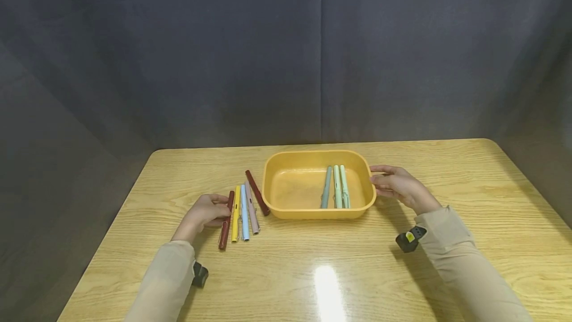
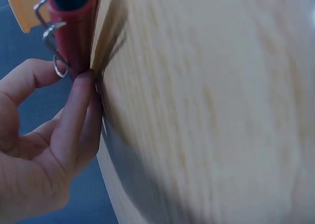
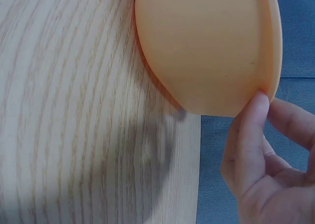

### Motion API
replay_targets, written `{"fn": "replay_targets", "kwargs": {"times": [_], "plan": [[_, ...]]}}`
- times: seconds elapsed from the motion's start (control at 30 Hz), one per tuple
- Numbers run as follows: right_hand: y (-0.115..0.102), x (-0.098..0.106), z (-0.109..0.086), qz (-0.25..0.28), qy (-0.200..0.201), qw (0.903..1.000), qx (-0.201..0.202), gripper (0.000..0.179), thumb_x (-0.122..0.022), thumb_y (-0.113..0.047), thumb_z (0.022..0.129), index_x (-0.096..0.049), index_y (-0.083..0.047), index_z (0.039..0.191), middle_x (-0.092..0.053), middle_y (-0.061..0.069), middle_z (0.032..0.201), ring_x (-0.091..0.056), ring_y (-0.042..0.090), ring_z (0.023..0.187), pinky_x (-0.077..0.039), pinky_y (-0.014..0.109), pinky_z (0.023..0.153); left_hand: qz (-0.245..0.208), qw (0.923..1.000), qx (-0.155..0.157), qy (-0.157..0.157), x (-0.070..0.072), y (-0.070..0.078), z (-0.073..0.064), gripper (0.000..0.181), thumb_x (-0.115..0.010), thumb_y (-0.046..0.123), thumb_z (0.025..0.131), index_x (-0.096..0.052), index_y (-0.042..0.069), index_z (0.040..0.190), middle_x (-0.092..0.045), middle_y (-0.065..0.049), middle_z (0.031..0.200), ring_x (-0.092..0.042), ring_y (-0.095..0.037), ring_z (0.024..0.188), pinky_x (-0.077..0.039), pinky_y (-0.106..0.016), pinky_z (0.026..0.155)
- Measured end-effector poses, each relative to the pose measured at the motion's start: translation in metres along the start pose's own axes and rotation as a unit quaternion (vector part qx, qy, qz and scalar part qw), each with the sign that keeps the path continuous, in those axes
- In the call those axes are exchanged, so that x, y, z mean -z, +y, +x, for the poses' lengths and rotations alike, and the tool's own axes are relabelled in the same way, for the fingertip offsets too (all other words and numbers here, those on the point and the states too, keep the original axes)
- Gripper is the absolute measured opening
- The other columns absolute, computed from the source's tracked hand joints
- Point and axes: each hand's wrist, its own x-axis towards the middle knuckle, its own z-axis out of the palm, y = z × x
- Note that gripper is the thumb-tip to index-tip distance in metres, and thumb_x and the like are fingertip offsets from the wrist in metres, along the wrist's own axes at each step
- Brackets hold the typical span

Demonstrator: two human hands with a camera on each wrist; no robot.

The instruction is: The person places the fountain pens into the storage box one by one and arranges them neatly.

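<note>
My left hand (image 1: 206,212) is at the left end of a row of pens, its fingertips pinching a dark red pen (image 1: 223,237) that lies on the table. The left wrist view shows this red pen (image 2: 74,22) close up, with its wire clip, between thumb and fingers. To its right lie a yellow pen (image 1: 235,217), a light blue pen (image 1: 244,215), a mauve pen (image 1: 251,210) and another dark red pen (image 1: 256,193). My right hand (image 1: 399,186) grips the right rim of a yellow tray (image 1: 319,214); its thumb (image 3: 256,111) shows against the tray's wall.
Inside the tray, on its right side, are a grey-green pen (image 1: 326,188) and two pale green pens, one (image 1: 337,188) beside the other (image 1: 344,188). The wooden table (image 1: 277,272) ends at a dark curtain (image 1: 237,63) behind the tray.
</note>
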Motion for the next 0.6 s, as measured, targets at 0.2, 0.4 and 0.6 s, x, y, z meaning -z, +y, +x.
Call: {"fn": "replay_targets", "kwargs": {"times": [0.2, 0.4, 0.6], "plan": [[0.0, -0.001, 0.0, -0.002, 0.006, 1.0, -0.001, 0.061, -0.052, -0.011, 0.097, -0.021, 0.01, 0.146, -0.063, -0.015, 0.084, -0.062, -0.003, 0.077, -0.057, 0.012, 0.072, -0.028, 0.9996, 0.004, -0.002, 0.007, -0.003, 0.001, 0.06, -0.057, 0.003, 0.083, -0.038, -0.014, 0.137, -0.062, -0.023, 0.117, -0.064, -0.014, 0.091, -0.06, -0.032, 0.085], [0.001, -0.002, 0.001, 0.007, 0.008, 0.9999, -0.001, 0.059, -0.051, -0.01, 0.097, -0.023, 0.011, 0.145, -0.063, -0.015, 0.082, -0.062, -0.003, 0.076, -0.056, 0.012, 0.071, -0.112, 0.9937, -0.006, -0.011, 0.019, -0.004, -0.003, 0.064, -0.058, 0.004, 0.087, -0.03, -0.01, 0.143, -0.067, -0.007, 0.1, -0.063, -0.005, 0.078, -0.06, -0.02, 0.076], [0.002, -0.001, 0.002, 0.004, 0.005, 1.0, -0.001, 0.059, -0.05, -0.01, 0.097, -0.022, 0.011, 0.145, -0.063, -0.015, 0.082, -0.061, -0.003, 0.075, -0.056, 0.012, 0.071, -0.143, 0.9891, -0.019, -0.028, 0.026, 0.003, -0.007, 0.066, -0.055, 0.006, 0.091, -0.024, -0.003, 0.148, -0.063, -0.001, 0.097, -0.064, -0.003, 0.078, -0.058, -0.016, 0.076]]}}
